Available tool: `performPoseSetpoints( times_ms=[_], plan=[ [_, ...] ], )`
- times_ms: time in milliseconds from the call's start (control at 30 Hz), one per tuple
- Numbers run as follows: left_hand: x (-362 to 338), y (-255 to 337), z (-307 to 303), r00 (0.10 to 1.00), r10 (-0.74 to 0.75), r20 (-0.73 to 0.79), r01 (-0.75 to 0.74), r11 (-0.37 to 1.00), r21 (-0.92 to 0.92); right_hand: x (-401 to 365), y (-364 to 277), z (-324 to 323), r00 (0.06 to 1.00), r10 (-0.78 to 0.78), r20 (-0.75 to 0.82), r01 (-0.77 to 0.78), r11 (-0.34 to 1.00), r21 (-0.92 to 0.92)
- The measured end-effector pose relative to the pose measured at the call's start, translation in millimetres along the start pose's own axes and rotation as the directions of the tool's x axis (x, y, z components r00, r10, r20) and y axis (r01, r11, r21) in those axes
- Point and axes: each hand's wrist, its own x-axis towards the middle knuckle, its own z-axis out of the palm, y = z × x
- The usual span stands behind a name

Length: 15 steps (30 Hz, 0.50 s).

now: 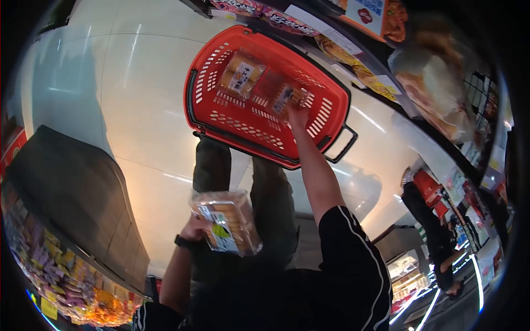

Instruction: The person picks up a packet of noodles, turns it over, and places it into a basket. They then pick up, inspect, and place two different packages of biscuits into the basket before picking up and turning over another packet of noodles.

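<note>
A red shopping basket (243, 118) with black handles rests on the floor in front of my legs. My right hand (298, 115) reaches down into it, closed on a small clear pack of brown baked snacks (287, 98). Beside that pack, a larger clear pack with a white label (242, 76) lies in the basket. Near my lap, my left hand (199, 227) grips a clear plastic box of golden biscuit-like pieces (234, 220) with a green and white label. The fingers under that box are hidden.
Shelves with packaged food (353, 60) run along the upper right. At the lower left stands a dark display stand (72, 187) beside many small wrapped items (66, 276). A person in dark clothes (425, 220) is at the far right. Pale tiles (149, 71) cover the floor.
</note>
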Motion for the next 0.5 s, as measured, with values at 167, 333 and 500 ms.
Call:
performPoseSetpoints(
  times_ms=[167,333,500],
  plan=[
    [5.5,7.2,1.7,0.998,-0.052,-0.029,0.051,0.997,-0.059,4.0,-9.9,49.7,0.95,0.244,-0.197,-0.269,0.957,-0.109],
    [1.3,8.4,8.0,0.992,0.053,-0.116,-0.066,0.992,-0.111,-9.8,-36.3,55.0,0.938,0.238,-0.251,-0.254,0.967,-0.034],
    [-11.5,13.0,23.2,0.991,0.127,-0.044,-0.128,0.991,-0.028,-68.2,-65.9,2.5,0.981,0.059,-0.184,0.027,0.899,0.437]
  ],
)
